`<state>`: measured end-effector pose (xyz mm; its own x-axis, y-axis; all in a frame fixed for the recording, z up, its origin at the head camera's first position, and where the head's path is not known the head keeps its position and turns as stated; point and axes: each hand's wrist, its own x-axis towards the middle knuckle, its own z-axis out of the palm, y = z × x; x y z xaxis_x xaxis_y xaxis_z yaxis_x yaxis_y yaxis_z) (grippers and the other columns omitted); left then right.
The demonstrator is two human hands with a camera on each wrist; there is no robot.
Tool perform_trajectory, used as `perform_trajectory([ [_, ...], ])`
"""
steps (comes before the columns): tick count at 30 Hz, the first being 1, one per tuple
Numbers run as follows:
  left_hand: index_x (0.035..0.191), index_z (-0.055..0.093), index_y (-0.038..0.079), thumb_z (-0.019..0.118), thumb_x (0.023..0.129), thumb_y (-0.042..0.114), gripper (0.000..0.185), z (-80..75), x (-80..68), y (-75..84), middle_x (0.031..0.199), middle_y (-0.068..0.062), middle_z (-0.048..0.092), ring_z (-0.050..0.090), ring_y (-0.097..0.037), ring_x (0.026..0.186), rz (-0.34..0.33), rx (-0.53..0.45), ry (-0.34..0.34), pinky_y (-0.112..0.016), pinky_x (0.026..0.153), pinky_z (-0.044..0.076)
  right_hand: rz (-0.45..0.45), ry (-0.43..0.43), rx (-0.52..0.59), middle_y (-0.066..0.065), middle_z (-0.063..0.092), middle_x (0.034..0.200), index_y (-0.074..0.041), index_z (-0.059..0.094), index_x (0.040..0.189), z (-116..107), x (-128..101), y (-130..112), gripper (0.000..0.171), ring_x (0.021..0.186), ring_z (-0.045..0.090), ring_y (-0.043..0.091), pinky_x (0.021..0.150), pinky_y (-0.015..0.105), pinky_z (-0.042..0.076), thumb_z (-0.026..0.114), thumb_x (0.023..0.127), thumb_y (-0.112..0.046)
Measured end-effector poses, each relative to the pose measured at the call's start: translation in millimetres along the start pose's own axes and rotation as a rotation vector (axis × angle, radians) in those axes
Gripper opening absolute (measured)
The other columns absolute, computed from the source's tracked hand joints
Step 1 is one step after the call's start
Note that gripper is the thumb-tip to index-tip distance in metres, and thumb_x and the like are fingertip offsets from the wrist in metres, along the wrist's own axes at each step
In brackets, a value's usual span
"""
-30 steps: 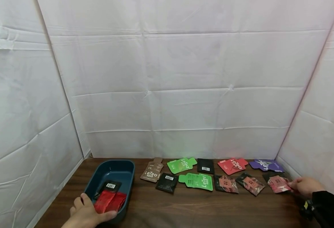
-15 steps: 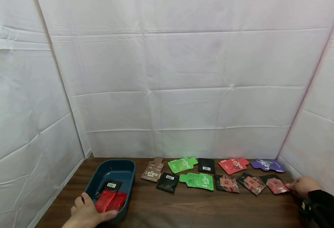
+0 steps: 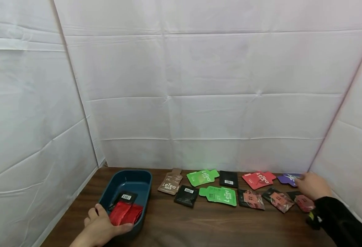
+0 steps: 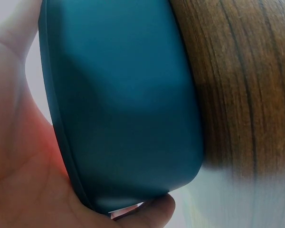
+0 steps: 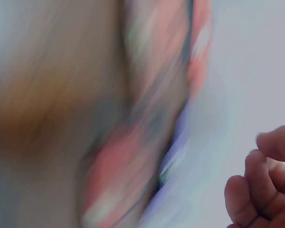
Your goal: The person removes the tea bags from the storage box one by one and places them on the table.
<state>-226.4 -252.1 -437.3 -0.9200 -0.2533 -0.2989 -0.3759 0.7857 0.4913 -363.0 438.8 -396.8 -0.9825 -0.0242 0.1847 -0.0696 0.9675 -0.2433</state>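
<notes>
My left hand (image 3: 99,224) grips the near end of a blue plastic bin (image 3: 134,185), thumb and fingers spread around its end. Inside the bin lie shiny red packets (image 3: 120,212) and a black packet (image 3: 128,196) with a white label. At far right, my right hand (image 3: 313,187) holds nothing, its fingers loosely curled in the right wrist view. It overlaps the right end of a purple pouch (image 3: 287,179) in the head view. Just below the hand lies a black-and-red packet (image 3: 304,203), partly covered by it.
Two rows of tea packets lie on the wooden table (image 3: 199,226): a brown pouch (image 3: 170,183), green pouches (image 3: 221,195), black packets (image 3: 186,196), a red pouch (image 3: 258,180) and patterned black-and-red packets (image 3: 278,200). White cloth walls (image 3: 199,85) stand behind and at both sides.
My right hand has let go of the rightmost black-and-red packet, which was turned slightly, and has moved up and left to the purple pouch. The left hand keeps its grip. The head view has shifted slightly.
</notes>
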Motion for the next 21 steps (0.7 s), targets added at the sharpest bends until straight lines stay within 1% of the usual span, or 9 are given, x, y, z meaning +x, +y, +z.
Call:
perform_trajectory([
  [3, 0.138, 0.001, -0.030, 0.078, 0.048, 0.084, 0.164, -0.8, -1.6, -1.9, 0.130, -0.051, 0.010, 0.022, -0.066, 0.114, 0.026, -0.011, 0.000, -0.073, 0.095, 0.033, -0.171, 0.129, 0.028, 0.027, 0.066, 0.104, 0.007, 0.066, 0.114, 4, 13, -78, 0.033, 0.093, 0.063, 0.045, 0.077, 0.060, 0.048, 0.054, 0.100, -0.021],
  [5, 0.139, 0.000, -0.030, 0.077, 0.051, 0.083, 0.163, -1.6, -2.8, -3.3, 0.131, -0.051, 0.010, 0.020, -0.067, 0.115, 0.049, -0.019, -0.001, -0.074, 0.096, 0.030, -0.289, 0.200, 0.019, 0.028, 0.061, 0.124, 0.005, 0.059, 0.131, 6, 19, -134, 0.041, 0.111, 0.057, 0.047, 0.089, 0.064, 0.043, 0.056, 0.101, -0.023],
  [7, 0.139, -0.001, -0.030, 0.077, 0.053, 0.083, 0.162, -1.9, -3.6, -3.3, 0.132, -0.051, 0.010, 0.019, -0.067, 0.117, 0.068, -0.016, 0.007, -0.075, 0.098, 0.027, -0.429, 0.258, -0.011, 0.026, 0.048, 0.143, 0.004, 0.047, 0.144, 2, 24, -190, 0.054, 0.129, 0.045, 0.045, 0.102, 0.064, 0.033, 0.058, 0.100, -0.025],
  [9, 0.140, 0.000, -0.029, 0.076, 0.052, 0.083, 0.162, -1.9, -3.7, -1.0, 0.133, -0.050, 0.011, 0.020, -0.066, 0.118, 0.067, -0.015, 0.019, -0.074, 0.098, 0.027, -0.574, 0.315, -0.058, 0.022, 0.033, 0.155, 0.003, 0.034, 0.152, -3, 26, -244, 0.067, 0.141, 0.031, 0.039, 0.110, 0.060, 0.024, 0.059, 0.099, -0.030],
  [12, 0.140, 0.002, -0.029, 0.078, 0.054, 0.082, 0.160, -1.3, -4.0, 3.4, 0.132, -0.049, 0.013, 0.022, -0.064, 0.117, 0.067, -0.018, 0.030, -0.073, 0.097, 0.030, -0.781, 0.373, -0.126, 0.016, 0.015, 0.163, 0.003, 0.022, 0.156, -10, 25, -319, 0.078, 0.149, 0.012, 0.030, 0.116, 0.053, 0.010, 0.059, 0.099, -0.036],
  [13, 0.140, 0.002, -0.029, 0.078, 0.055, 0.081, 0.159, -0.6, -3.7, 5.9, 0.132, -0.048, 0.014, 0.023, -0.063, 0.116, 0.075, -0.018, 0.033, -0.073, 0.097, 0.031, -0.832, 0.387, -0.154, 0.015, 0.010, 0.164, 0.003, 0.019, 0.156, -12, 24, -341, 0.080, 0.150, 0.007, 0.028, 0.117, 0.050, 0.005, 0.057, 0.099, -0.038],
  [15, 0.140, 0.003, -0.029, 0.080, 0.057, 0.078, 0.156, 0.7, -4.0, 10.8, 0.131, -0.048, 0.015, 0.023, -0.063, 0.115, 0.089, -0.022, 0.029, -0.072, 0.096, 0.032, -0.911, 0.403, -0.219, 0.014, 0.005, 0.165, 0.002, 0.015, 0.157, -14, 22, -381, 0.083, 0.150, 0.000, 0.025, 0.118, 0.047, 0.000, 0.055, 0.100, -0.042],
  [17, 0.141, 0.004, -0.029, 0.081, 0.058, 0.076, 0.154, 2.1, -4.2, 15.6, 0.131, -0.047, 0.016, 0.025, -0.063, 0.115, 0.094, -0.022, 0.027, -0.072, 0.097, 0.032, -0.958, 0.403, -0.312, 0.012, -0.002, 0.165, -0.002, 0.009, 0.159, -11, 21, -417, 0.085, 0.150, -0.005, 0.024, 0.117, 0.045, -0.005, 0.051, 0.101, -0.048],
  [21, 0.141, 0.006, -0.029, 0.081, 0.059, 0.075, 0.152, 4.7, -4.1, 23.7, 0.131, -0.046, 0.019, 0.028, -0.061, 0.113, 0.100, -0.019, 0.033, -0.070, 0.097, 0.034, -1.016, 0.342, -0.481, 0.008, -0.014, 0.164, -0.008, -0.002, 0.159, 9, 18, -471, 0.088, 0.150, -0.009, 0.022, 0.116, 0.043, -0.009, 0.043, 0.102, -0.057],
])
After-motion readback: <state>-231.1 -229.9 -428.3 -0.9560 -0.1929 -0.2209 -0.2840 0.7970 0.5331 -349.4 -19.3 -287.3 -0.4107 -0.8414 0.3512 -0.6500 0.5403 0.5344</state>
